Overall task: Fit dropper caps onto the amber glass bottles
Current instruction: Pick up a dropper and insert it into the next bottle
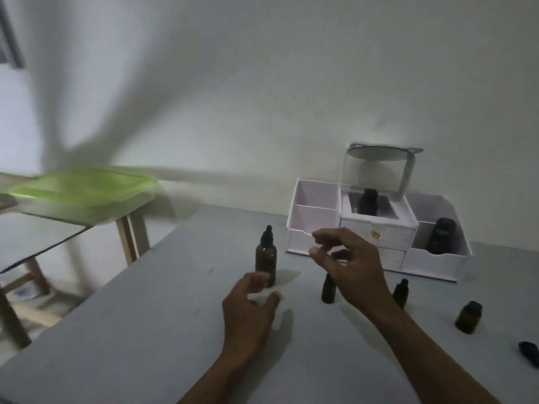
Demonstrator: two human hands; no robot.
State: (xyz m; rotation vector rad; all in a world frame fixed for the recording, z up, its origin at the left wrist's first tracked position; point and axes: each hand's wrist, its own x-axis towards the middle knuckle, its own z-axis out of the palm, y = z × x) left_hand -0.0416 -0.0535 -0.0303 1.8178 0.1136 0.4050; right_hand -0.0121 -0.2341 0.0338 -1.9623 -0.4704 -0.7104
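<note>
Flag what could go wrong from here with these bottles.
The left hand is close beside the tall bottle; a careless brush could tip it. The right hand hangs over a small bottle, so lowering the wrist might knock it down. The cap lies far right; reaching for it may clip the wide bottle.

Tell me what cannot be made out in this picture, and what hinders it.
All in the head view:
1. The small bottle: its top is hidden by the right hand.
2. The dark object: cut off by the right edge; cap or bottle unclear.
3. The green tray: smeared by motion blur.
4. The right hand's fingertips: blurred; whether they pinch anything is unclear.
</note>
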